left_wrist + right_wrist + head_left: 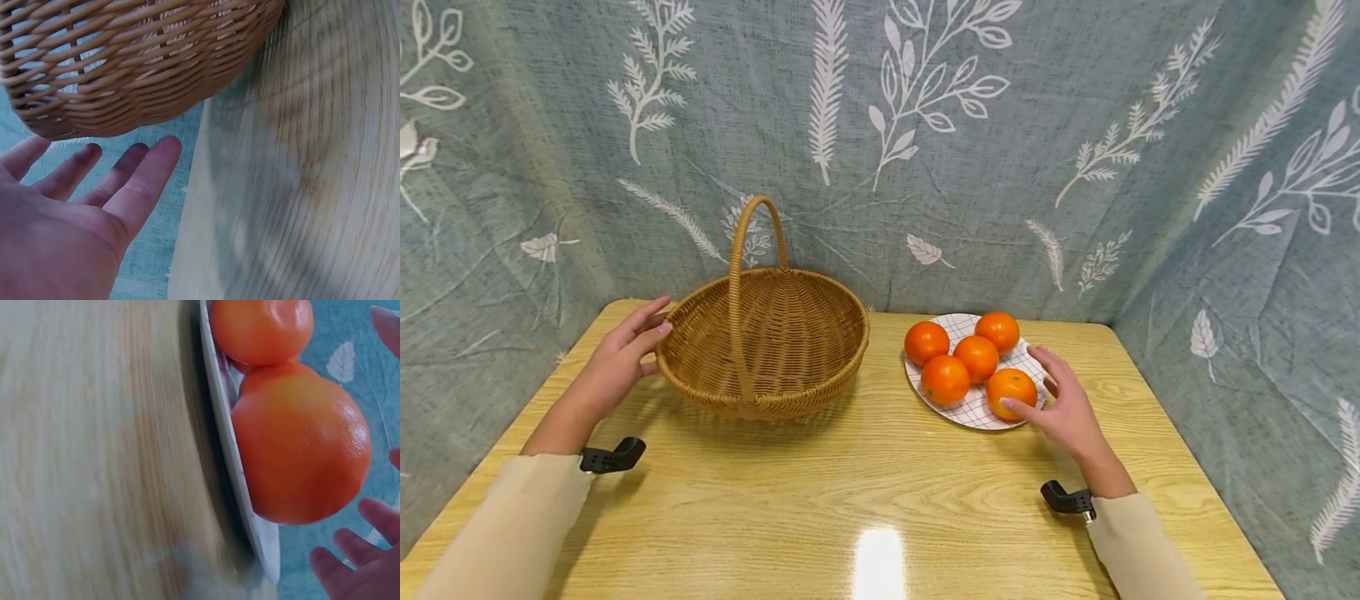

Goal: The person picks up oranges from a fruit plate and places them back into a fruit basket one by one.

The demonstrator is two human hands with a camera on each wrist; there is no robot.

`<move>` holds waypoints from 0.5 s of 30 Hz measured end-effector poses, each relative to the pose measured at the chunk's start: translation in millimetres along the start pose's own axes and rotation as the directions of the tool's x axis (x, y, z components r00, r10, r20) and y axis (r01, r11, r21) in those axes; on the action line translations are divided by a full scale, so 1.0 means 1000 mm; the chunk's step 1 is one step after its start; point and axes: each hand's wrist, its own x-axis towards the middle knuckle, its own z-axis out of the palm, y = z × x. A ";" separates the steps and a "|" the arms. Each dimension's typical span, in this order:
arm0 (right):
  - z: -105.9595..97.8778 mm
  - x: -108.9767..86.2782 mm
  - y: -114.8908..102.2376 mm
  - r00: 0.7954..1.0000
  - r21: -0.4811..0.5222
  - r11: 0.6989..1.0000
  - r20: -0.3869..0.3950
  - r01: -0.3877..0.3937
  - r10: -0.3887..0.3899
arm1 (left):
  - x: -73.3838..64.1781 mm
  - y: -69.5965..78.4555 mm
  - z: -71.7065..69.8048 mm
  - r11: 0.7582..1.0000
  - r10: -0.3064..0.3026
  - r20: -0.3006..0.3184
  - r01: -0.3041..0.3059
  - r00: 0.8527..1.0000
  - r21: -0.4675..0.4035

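A brown wicker basket with a tall arched handle stands on the left half of the table, and nothing lies inside it. My left hand is at its left rim, fingers extended, with the thumb tip right at the wicker; in the left wrist view the fingers lie spread beside the basket's side. On the right, a white checked plate bears several oranges. My right hand reaches over the plate's right edge, thumb and fingers spread around the nearest orange. The right wrist view shows this orange close to the fingertips.
The wooden table has its back edge against a grey-green curtain with white leaf prints. The curtain also hangs along both sides. Bare tabletop lies between the basket and the plate and along the front.
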 end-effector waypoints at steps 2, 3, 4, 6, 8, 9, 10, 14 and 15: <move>0.003 0.000 0.001 1.000 0.026 1.000 0.013 -0.017 0.017 | 0.001 -0.002 -0.001 0.997 0.001 0.013 0.000 1.000 -0.076; 0.004 0.000 0.001 0.999 0.040 0.999 0.022 -0.029 0.028 | 0.001 -0.004 -0.002 0.994 0.000 0.018 0.002 1.000 -0.113; 0.005 -0.001 0.002 0.999 0.050 0.998 0.028 -0.041 0.040 | 0.002 -0.005 -0.002 0.988 0.000 0.026 0.004 1.000 -0.152; 0.007 -0.001 0.003 0.997 0.063 0.996 0.036 -0.066 0.063 | 0.004 -0.007 -0.002 0.976 0.005 0.039 0.004 0.999 -0.217; 0.009 -0.001 0.003 0.996 0.072 0.994 0.038 -0.084 0.082 | 0.004 -0.009 -0.003 0.963 0.009 0.048 0.004 0.999 -0.271; 0.010 -0.001 0.004 0.996 0.071 0.994 0.037 -0.088 0.086 | 0.004 -0.009 -0.003 0.956 0.014 0.052 0.002 0.999 -0.293; 0.010 -0.001 0.004 0.995 0.068 0.994 0.037 -0.090 0.088 | 0.005 -0.010 -0.003 0.948 0.020 0.055 -0.001 0.998 -0.318; 0.011 0.000 0.004 0.996 0.042 0.996 0.042 -0.079 0.077 | 0.005 -0.012 -0.004 0.912 0.048 0.071 -0.015 0.996 -0.410; 0.011 0.000 0.004 0.996 0.036 0.996 0.045 -0.076 0.074 | 0.005 -0.013 -0.005 0.907 0.054 0.074 -0.018 0.996 -0.422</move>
